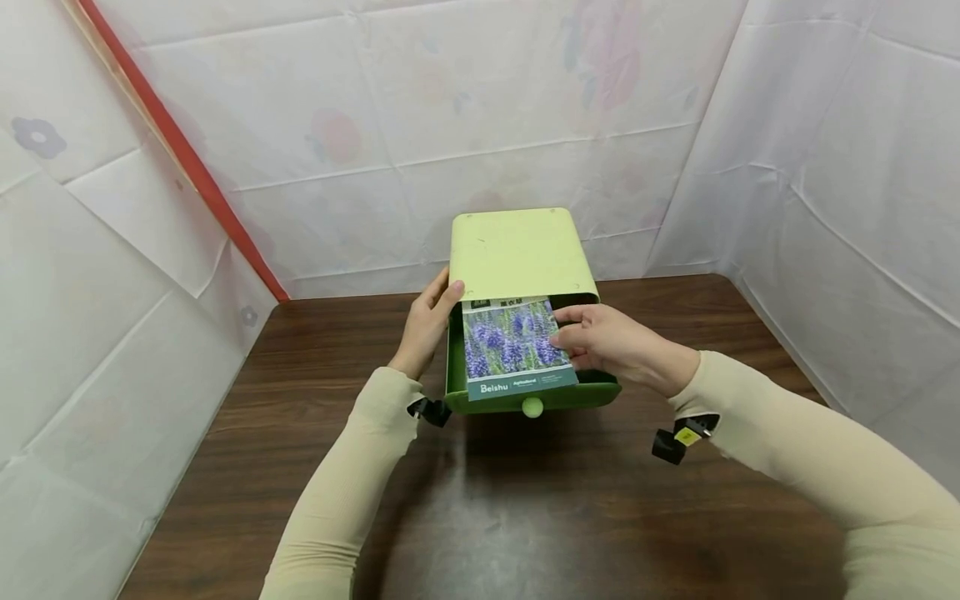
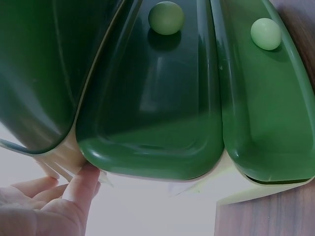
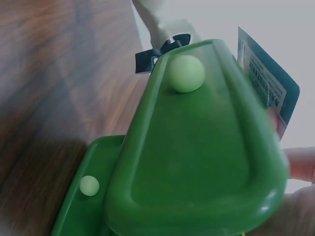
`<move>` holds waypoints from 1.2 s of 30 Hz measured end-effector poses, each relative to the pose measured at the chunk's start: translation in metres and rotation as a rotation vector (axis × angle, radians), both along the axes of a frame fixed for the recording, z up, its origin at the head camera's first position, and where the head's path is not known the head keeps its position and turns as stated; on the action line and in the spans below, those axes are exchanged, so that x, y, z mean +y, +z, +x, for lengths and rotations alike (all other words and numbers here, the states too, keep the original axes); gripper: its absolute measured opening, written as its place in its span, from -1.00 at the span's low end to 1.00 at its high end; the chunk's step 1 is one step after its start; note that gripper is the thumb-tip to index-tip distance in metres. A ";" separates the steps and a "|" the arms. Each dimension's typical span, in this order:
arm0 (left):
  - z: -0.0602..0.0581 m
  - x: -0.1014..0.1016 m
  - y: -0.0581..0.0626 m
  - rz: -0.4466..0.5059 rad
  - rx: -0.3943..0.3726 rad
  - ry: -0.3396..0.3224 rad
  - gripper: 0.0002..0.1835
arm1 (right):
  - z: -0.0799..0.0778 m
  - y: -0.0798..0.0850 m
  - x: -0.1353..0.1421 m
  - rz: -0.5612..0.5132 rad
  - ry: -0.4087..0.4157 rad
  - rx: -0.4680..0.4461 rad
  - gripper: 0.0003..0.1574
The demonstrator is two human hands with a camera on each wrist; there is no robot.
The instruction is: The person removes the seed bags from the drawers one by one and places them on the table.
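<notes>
A flat seed packet (image 1: 513, 342) with purple lavender flowers and the word "Beishu" lies tilted over the pulled-out top drawer (image 1: 577, 397) of a pale green cabinet (image 1: 521, 254). My right hand (image 1: 618, 343) pinches the packet by its right edge, thumb on top. In the right wrist view the packet's printed back (image 3: 266, 73) rises behind the drawer front. Against the cabinet's left side rests my left hand (image 1: 426, 327), its fingers extended along the wall and the thumb at the front corner. The packet's far end reaches the cabinet opening.
Two lower drawers, the middle one (image 2: 152, 108) and the bottom one (image 2: 270, 108), are closed and have round knobs. The cabinet stands on a dark wooden table (image 1: 562, 517). White patterned sheeting (image 1: 480, 125) hangs behind and at both sides.
</notes>
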State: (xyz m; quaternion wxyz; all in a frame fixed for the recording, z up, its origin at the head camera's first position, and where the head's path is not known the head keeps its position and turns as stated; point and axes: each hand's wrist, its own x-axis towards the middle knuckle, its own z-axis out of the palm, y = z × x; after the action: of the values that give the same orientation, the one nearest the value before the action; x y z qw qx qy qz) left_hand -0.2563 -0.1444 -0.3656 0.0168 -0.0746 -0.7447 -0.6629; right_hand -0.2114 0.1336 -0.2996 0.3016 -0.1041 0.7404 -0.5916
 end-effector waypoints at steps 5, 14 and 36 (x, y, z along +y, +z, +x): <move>-0.001 0.000 0.000 0.026 -0.011 -0.021 -0.33 | 0.010 0.005 0.009 -0.011 0.022 -0.010 -0.16; -0.001 0.002 0.000 0.023 -0.027 -0.001 -0.34 | 0.026 0.016 0.029 0.014 0.111 0.023 -0.16; 0.020 0.008 0.022 0.022 -0.032 -0.010 -0.34 | 0.002 0.039 0.078 -0.285 -0.214 0.070 -0.92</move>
State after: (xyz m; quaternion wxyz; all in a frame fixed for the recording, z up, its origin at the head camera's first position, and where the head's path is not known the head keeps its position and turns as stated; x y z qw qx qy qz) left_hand -0.2360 -0.1365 -0.3437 0.0023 -0.0675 -0.7372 -0.6723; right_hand -0.2096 0.2114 -0.2601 0.1932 -0.0871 0.6660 -0.7152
